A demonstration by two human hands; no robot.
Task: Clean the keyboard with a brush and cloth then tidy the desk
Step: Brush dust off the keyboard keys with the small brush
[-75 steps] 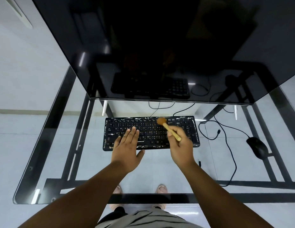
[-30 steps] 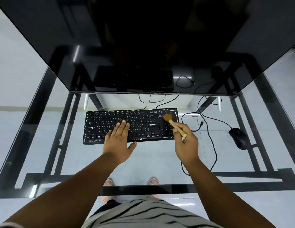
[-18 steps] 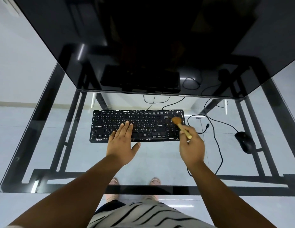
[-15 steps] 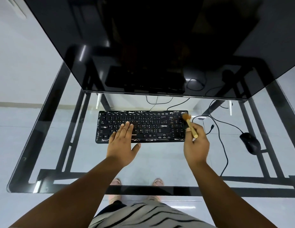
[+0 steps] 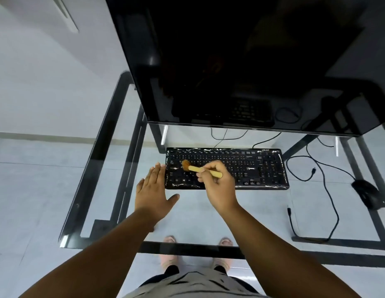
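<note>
Head view: we are gripping the brush [image 5: 201,169] in our right hand [image 5: 219,186] over the keyboard [image 5: 260,168], left hand [image 5: 154,190] lying flat, fingers straight.

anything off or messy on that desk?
Yes. The keyboard has white streaks or smears along its top and bottom edges. A loose cable sprawls in loops over the glass desk between keyboard and mouse, one plug end lying free. No cloth is in view.

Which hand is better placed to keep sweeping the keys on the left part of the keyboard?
The right hand. It already holds the brush, bristles over the left keys of the keyboard. The left hand lies flat beside the keyboard's left edge, holding nothing.
</note>
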